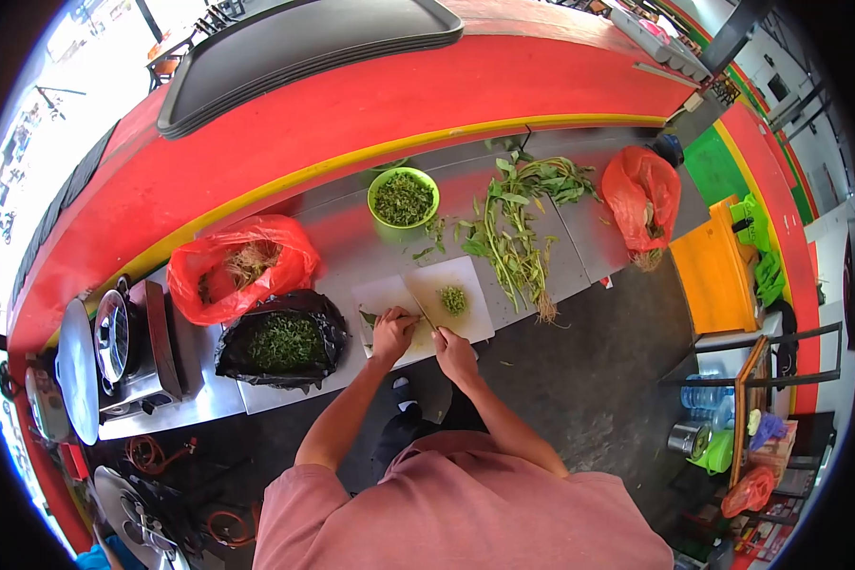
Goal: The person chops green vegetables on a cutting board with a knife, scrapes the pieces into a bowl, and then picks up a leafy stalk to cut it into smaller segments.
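A white cutting board (473, 274) lies at the front edge of the metal counter. On its left half my left hand (394, 332) is closed, fingertips pressed down on green leaves (368, 316) whose tip sticks out to the left. My right hand (455, 351) grips a knife (420, 302) by the handle, with the blade slanting up and left across the board, just right of my left fingers. A small heap of chopped greens (454, 301) sits right of the blade. Behind the board stands a lime-green bowl (434, 202) of cut greens.
Long leafy stems with roots (515, 237) lie right of the bowl. A red bag (188, 275) with roots and a black bag (228, 351) of chopped greens stand at left, beside a stove (152, 342). Another red bag (641, 185) is far right. Trays (313, 52) rest on the ledge.
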`<action>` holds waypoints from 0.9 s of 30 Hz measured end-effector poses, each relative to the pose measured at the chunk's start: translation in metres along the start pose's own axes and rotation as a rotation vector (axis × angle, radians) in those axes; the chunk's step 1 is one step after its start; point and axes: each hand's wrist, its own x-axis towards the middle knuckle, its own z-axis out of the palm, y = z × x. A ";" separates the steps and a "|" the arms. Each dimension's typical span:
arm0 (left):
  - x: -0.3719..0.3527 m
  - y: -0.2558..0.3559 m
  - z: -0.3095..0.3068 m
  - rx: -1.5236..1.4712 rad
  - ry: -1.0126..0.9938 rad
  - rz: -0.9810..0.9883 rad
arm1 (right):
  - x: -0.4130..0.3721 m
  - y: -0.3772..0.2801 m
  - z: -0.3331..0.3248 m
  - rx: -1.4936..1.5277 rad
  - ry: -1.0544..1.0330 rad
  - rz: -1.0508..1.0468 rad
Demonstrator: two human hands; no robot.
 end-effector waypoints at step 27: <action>-0.006 0.005 0.001 0.049 0.050 0.065 | 0.004 0.003 0.017 -0.095 0.057 -0.008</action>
